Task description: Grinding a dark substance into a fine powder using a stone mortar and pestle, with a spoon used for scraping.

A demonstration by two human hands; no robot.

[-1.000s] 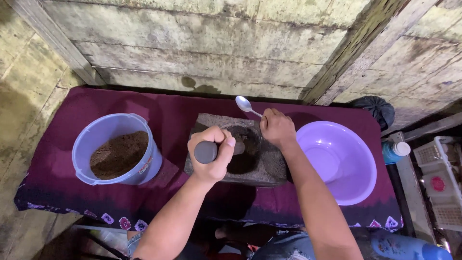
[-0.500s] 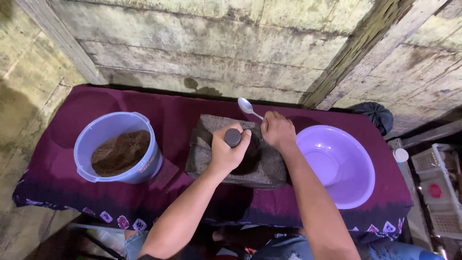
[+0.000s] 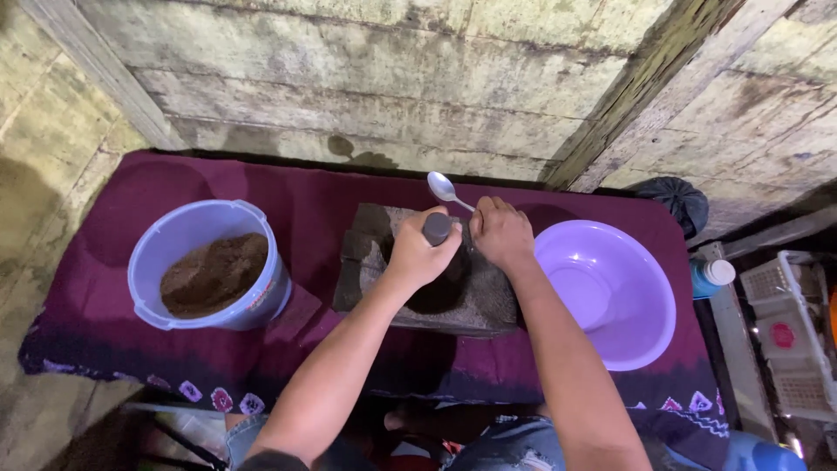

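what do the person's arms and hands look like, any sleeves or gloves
Both forearms are bare to past the elbow, with no sleeve in view. The left hand and right hand wear no gloves, and no rings, watch or bracelets show. Fingers are partly hidden.

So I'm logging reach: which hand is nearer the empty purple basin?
Right. The right hand holds a spoon just left of the basin; the left hand, gripping the pestle, is farther left.

A light blue bucket (image 3: 209, 262) of brown powder stands left on the maroon-clothed worktop (image 3: 296, 196); an empty purple basin (image 3: 610, 292) sits right.
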